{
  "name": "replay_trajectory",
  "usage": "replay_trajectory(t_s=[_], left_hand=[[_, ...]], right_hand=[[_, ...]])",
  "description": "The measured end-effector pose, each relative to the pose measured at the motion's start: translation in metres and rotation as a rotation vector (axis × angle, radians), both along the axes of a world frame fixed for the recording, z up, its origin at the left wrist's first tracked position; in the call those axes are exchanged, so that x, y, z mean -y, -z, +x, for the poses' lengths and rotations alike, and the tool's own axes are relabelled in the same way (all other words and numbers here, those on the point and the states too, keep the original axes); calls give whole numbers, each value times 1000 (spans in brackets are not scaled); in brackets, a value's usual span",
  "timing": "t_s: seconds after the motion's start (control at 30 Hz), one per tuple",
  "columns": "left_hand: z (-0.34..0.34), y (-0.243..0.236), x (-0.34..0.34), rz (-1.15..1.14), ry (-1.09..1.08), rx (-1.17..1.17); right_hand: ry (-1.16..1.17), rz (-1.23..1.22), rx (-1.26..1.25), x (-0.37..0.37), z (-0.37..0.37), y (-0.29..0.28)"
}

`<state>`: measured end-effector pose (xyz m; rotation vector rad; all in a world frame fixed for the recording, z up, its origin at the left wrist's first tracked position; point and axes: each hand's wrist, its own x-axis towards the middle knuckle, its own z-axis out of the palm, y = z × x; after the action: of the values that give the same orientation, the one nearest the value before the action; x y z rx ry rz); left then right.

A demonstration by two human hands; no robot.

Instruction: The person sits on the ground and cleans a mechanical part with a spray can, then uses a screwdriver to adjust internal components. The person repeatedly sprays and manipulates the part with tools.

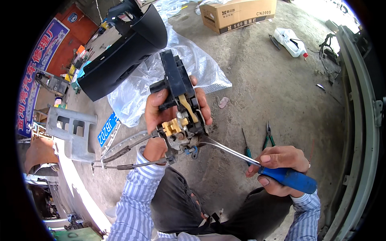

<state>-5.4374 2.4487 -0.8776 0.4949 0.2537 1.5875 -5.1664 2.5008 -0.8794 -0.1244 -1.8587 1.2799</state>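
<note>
My left hand (155, 110) is closed around a car door lock latch (177, 82), a black plastic and metal unit with cream-yellow levers. It is held up in front of me above my knees. Two black-sleeved cables (124, 154) run from its lower end out to the left. A small blue part (192, 150) sits at its lower edge. My right hand (287, 156) grips the blue handle of a screwdriver (289, 178). Its metal shaft points left toward the latch's lower right side; whether the tip touches is hard to tell.
On the concrete floor lie green-handled pliers (268, 138) and a thin screwdriver (247, 150). Beyond are a black plastic panel (120, 56) on clear bubble wrap (209, 72), a cardboard box (241, 16) and a white jug (290, 42). A grey stool (72, 130) stands left; a metal frame (362, 112) runs along the right.
</note>
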Motion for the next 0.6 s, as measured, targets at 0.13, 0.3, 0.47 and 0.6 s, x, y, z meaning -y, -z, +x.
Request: replay_trajectory(t_s=[0.13,0.3,0.47,0.6], left_hand=[[-3,3,1,2,23,-18],[-3,3,2,24,91,6],[-5,5,2,36,100,75],[-4,8,1,26,95,94]], right_hand=[[-171,-56,24,-5,6,4],[-255,-411,-69,-2,3,16],[-303,-307,-16,-2,3,6],[-209,-347,-97,5,2,9]])
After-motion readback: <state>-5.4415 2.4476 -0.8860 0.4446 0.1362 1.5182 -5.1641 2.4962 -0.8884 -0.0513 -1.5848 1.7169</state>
